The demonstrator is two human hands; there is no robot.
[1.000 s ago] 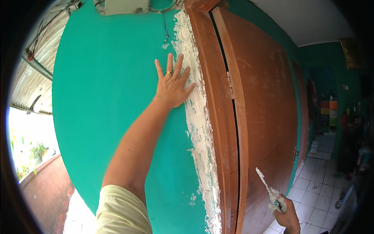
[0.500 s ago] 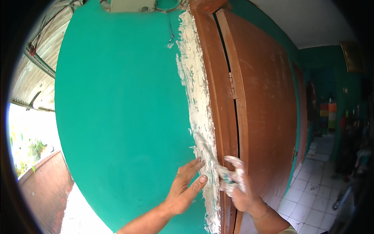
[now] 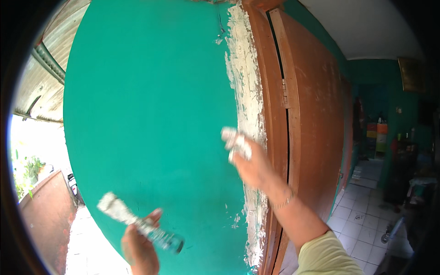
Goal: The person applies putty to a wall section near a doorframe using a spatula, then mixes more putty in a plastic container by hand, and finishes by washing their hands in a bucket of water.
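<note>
My left hand (image 3: 141,247) grips a putty knife (image 3: 118,210) by its handle, low in front of the green wall. White paste coats its blade and part of the handle, and the handle's end looks teal. Higher up, my right hand (image 3: 254,165) is in front of the wall beside the strip of white putty (image 3: 247,87). Its fingers are smeared white and blurred, somewhat apart, and I see no tool in them. The rough putty strip runs down the wall's edge along the brown door frame (image 3: 270,91).
A brown door (image 3: 316,101) with a hinge adjoins the frame. Past it, a dim room with a white tiled floor (image 3: 362,215) holds dark furniture and colourful drawers (image 3: 376,135). On the left are a low reddish wall (image 3: 48,211), plants (image 3: 30,172) and a corrugated roof (image 3: 50,87).
The putty knife has passed from my right hand to my left, which has moved left and down. My right hand has risen and shifted left. The view has turned slightly.
</note>
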